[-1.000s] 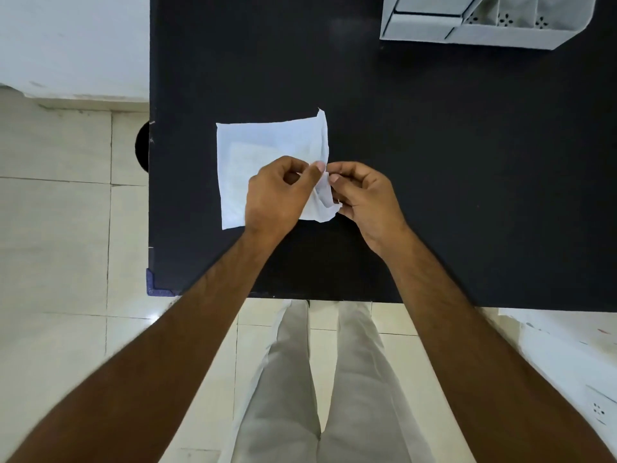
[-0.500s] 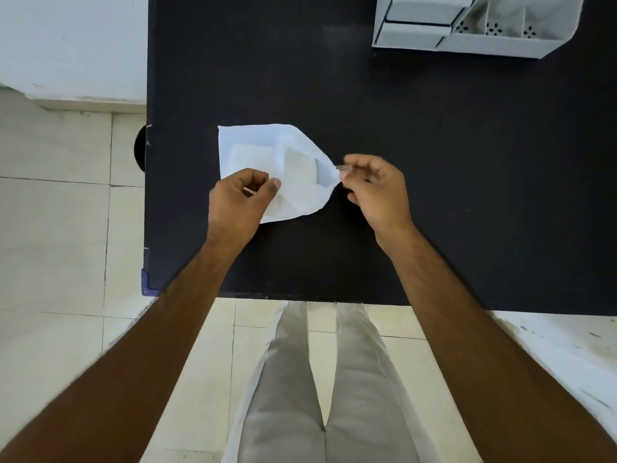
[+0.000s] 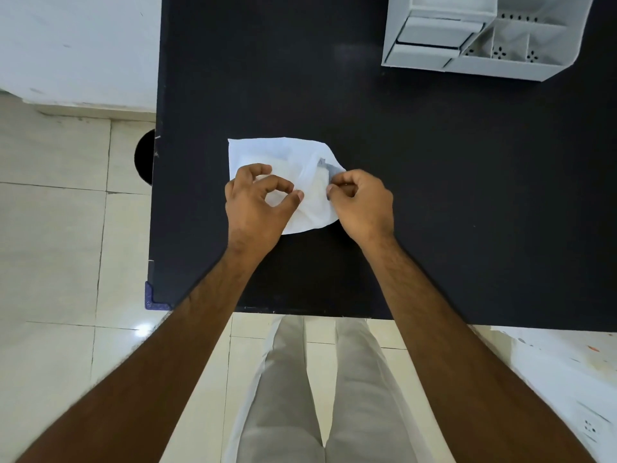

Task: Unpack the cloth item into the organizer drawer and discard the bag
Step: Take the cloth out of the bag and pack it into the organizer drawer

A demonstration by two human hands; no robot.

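- Both hands sit on the white bag (image 3: 283, 152), which lies flat on the black counter (image 3: 434, 195) near its middle, towards the person's side.
- Left hand (image 3: 257, 205): it rests on the bag's left half, thumb and forefinger curled towards each other with the tips close; whether they pinch the film cannot be told.
- Right hand (image 3: 362, 202): at 3 o'clock from the left one, closed at the bag's right edge, thumb and fingers pressed together on the plastic there.
- Between the two hands the bag bulges and wrinkles; a pale folded cloth item (image 3: 319, 177) shows through the thin film, inside the bag.
- At the bag's 2 o'clock corner, just above the right hand, a small grey patch (image 3: 330, 166) shows at the mouth; what it is cannot be told.
- Nearer than the hands, both bare forearms reach in from 6 o'clock, over light grey trousers (image 3: 293, 396) and a pale tiled floor (image 3: 50, 262).
- A blue corner guard (image 3: 149, 297) caps the counter's near-left corner, at about 8 o'clock from the bag.
- At 9 o'clock from the bag, a dark round object (image 3: 144, 158) peeks out past the counter's left edge; most of it is hidden.
- Far off at 1 o'clock, well apart from the bag, stands the grey organizer (image 3: 500, 66), with a drawer (image 3: 434, 33) on its left side and open perforated compartments (image 3: 514, 50) on its right.
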